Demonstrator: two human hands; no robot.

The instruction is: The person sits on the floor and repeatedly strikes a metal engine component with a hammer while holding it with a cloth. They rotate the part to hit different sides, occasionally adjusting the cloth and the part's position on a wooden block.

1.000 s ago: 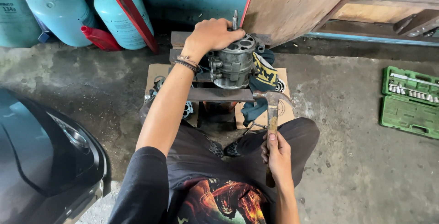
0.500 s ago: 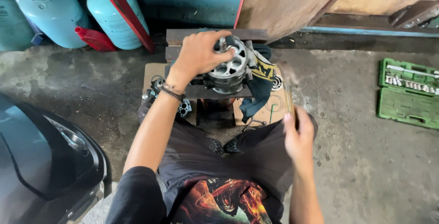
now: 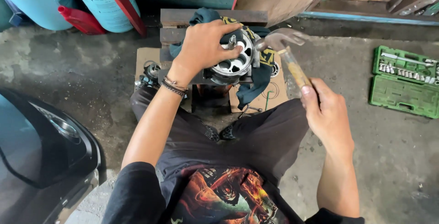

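A second ago the claw hammer [image 3: 288, 54] hung low by my lap; half a second ago my right hand [image 3: 327, 114] was a blur on the way up. Now it is raised, its steel head hovering just right of the round metal housing [image 3: 233, 59], close beside it but not touching. I judge this as the top of a swing, with a blow on the part about to come.

My left hand [image 3: 203, 45] has barely shifted: its grip is spread over the housing's top and left side, fingers curled down on it, pinning it on the small steel bench [image 3: 183, 20]. My right grip is closed fully round the hammer's wooden handle, near its lower end.

The housing is a dull grey casting, disc-shaped, with a ring of oval holes around a central hub. It rests near the front edge of the bench on a dark blue cloth [image 3: 249, 86] with yellow print, which droops over the front edge. The bench is rusty flat bar. The hammer handle is yellowed, worn wood. Well off to the right, on rough concrete floor [image 3: 366, 160], lies an open green plastic socket set case [image 3: 404, 82].
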